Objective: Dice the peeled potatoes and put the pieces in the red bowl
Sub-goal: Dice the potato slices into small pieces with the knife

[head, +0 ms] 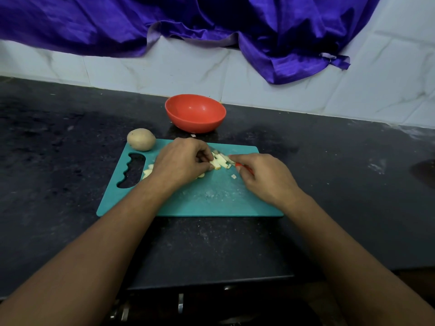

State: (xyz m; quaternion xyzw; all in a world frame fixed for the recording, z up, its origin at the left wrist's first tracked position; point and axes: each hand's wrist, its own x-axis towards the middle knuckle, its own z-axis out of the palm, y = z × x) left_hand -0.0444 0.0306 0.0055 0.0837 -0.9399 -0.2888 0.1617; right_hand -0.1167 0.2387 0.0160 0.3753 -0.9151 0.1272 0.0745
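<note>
On the teal cutting board (211, 201) my left hand (181, 163) curls its fingers over a bunch of pale potato strips (220, 161) and holds them down. My right hand (263, 175) grips a red-handled knife (244, 167) just right of the strips; its blade is mostly hidden by my fingers. Cut pieces (147, 171) lie left of my left hand, and one small cube (233, 176) lies near the knife. A whole potato (141, 139) sits at the board's far left corner. The red bowl (195, 112) stands behind the board, with nothing visible inside.
The board lies on a dark stone counter (70, 161) against a white tiled wall (306, 90). A purple cloth (211, 27) hangs down the wall above the bowl. A tiny potato bit (193, 136) lies between bowl and board. The counter's front edge runs below my forearms.
</note>
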